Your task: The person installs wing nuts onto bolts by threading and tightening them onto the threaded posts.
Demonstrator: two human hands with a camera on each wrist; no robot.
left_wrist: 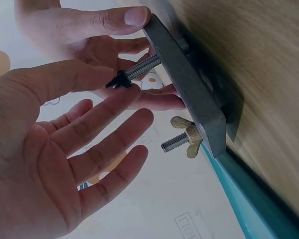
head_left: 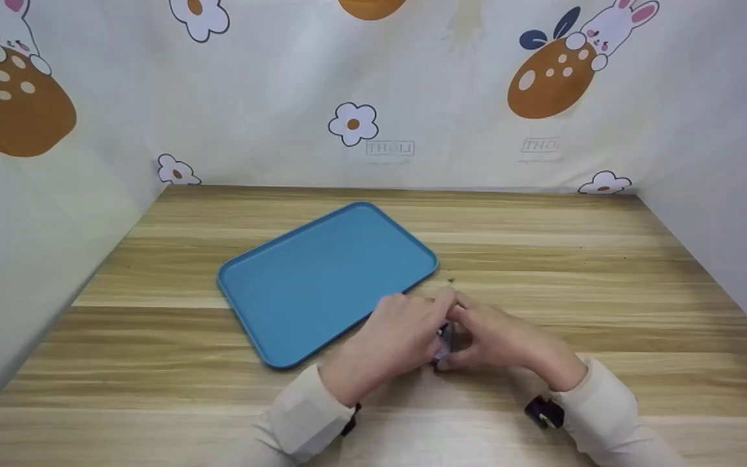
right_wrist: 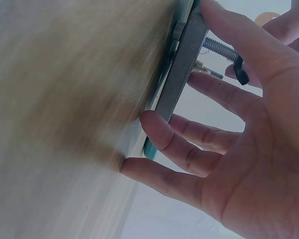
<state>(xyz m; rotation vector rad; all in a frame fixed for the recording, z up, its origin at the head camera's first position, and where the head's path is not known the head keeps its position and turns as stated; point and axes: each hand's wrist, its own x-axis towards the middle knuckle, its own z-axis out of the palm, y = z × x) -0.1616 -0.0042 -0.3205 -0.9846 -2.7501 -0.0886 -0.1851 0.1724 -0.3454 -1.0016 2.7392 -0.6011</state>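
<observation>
A thick grey metal plate (left_wrist: pixel 189 92) carries two threaded bolts that stick up from it. One bolt has a black wing nut (left_wrist: pixel 120 79) near its tip; the other has a brass wing nut (left_wrist: pixel 190 138) low down against the plate. My left hand (head_left: pixel 399 327) pinches the black wing nut between thumb and index finger, its other fingers spread. With thumb and fingers at opposite edges, my right hand (head_left: pixel 500 337) grips the plate, close over the table. Two fingertips (right_wrist: pixel 134 167) of that hand reach down to the wood. From the head view both hands mostly cover the plate.
A blue tray (head_left: pixel 321 279) lies at an angle left of and behind the hands, its near edge close to the left hand. The wooden table (head_left: pixel 607 292) is walled in by a patterned sheet (head_left: pixel 270 97) at the back and sides.
</observation>
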